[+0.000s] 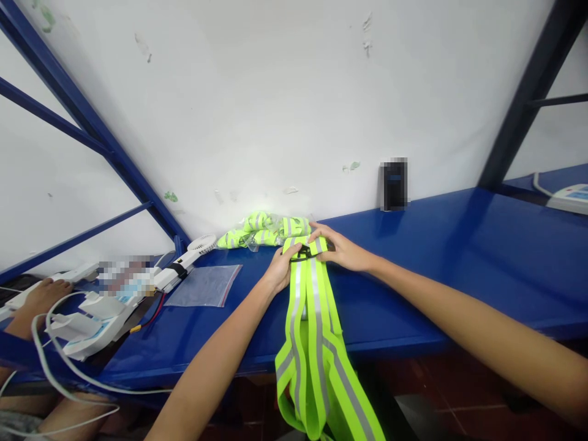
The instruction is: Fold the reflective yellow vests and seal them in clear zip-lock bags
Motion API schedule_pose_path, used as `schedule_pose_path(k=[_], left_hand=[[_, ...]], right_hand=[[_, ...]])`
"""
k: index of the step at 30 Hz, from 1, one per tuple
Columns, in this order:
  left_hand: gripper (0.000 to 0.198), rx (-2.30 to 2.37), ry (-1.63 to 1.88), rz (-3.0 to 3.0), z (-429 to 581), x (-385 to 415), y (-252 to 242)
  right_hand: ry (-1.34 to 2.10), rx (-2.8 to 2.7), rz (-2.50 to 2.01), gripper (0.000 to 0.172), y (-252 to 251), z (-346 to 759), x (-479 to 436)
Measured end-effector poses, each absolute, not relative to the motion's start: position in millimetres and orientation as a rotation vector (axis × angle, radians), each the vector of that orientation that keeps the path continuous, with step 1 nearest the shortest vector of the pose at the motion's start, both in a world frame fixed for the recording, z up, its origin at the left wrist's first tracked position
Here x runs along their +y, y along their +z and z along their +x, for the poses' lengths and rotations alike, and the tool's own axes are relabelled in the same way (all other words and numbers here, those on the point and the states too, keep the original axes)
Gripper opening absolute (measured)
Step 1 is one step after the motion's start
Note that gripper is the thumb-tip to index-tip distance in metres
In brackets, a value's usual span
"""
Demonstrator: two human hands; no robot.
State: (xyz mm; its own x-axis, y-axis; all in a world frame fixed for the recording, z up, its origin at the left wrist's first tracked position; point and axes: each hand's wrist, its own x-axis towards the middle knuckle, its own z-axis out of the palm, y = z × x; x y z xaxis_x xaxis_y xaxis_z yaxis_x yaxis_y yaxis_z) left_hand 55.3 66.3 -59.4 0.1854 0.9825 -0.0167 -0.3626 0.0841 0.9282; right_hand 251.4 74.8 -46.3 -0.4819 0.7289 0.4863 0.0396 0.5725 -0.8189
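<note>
A neon-yellow safety vest [316, 343] with grey reflective stripes lies over the front edge of the blue table [459, 269] and hangs down toward the floor. My left hand [281, 269] grips its top end from the left. My right hand [342, 248] holds the same end from the right, fingers over the folded straps and a black buckle [301, 254] between the two hands. Just behind my hands, against the white wall, sits a pile of folded vests in clear bags [264, 229].
An empty clear zip bag [204, 286] lies left of my hands. Further left are a small white fan [197, 248], white power strips and cables [87, 324], and another person's hand [39, 297]. A dark blurred box [394, 184] leans on the wall. Blue rack struts stand at both sides.
</note>
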Motion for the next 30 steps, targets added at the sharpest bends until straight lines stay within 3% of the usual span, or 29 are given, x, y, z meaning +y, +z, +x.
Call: schedule_pose_path(k=[7, 12, 16, 19, 24, 30], left_hand=[[0.057, 0.711, 1.325, 1.047, 52.8, 68.3, -62.1], [0.063, 0.699, 1.299, 1.111, 51.4, 66.5, -59.2], [0.062, 0.71, 1.267, 1.129, 47.4, 69.1, -57.9], [0.054, 0.728, 1.305, 1.143, 45.2, 72.4, -58.0], [0.045, 0.775, 1.266, 1.176, 46.2, 72.7, -57.8], [0.045, 0.755, 1.251, 1.152, 47.7, 70.1, -60.0]], right_hand=[[1.338, -1.697, -0.64, 0.043, -37.1, 246.2, 69.5], [1.367, -1.572, -0.636, 0.076, -45.9, 243.2, 72.9], [1.359, -1.652, -0.68, 0.052, -49.7, 241.3, 76.2], [1.259, -1.616, -0.647, 0.046, -49.0, 238.1, 75.5], [1.242, -1.564, -0.669, 0.046, -50.6, 238.3, 74.6], [1.477, -1.508, -0.752, 0.064, -58.4, 236.5, 71.7]])
